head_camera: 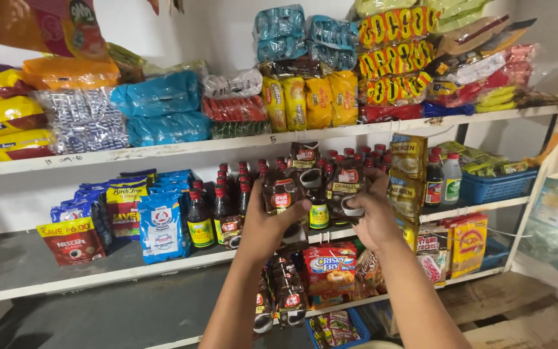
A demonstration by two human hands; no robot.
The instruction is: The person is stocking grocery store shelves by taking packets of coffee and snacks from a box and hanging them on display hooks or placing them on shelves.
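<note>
Both hands are up in front of the middle shelf [163,265]. The left hand [267,227] is closed around a strip of dark brown coffee sachets [279,194], and the strip hangs down below that hand to more sachets near the lower shelf. The right hand [371,216] pinches another dark sachet [345,184] from the same bunch. Just behind the hands stand rows of dark sauce bottles [227,207] with red caps. It looks like the strip is only partly in place: it is still in the hands, not hung up or laid down on the shelf yet.
</note>
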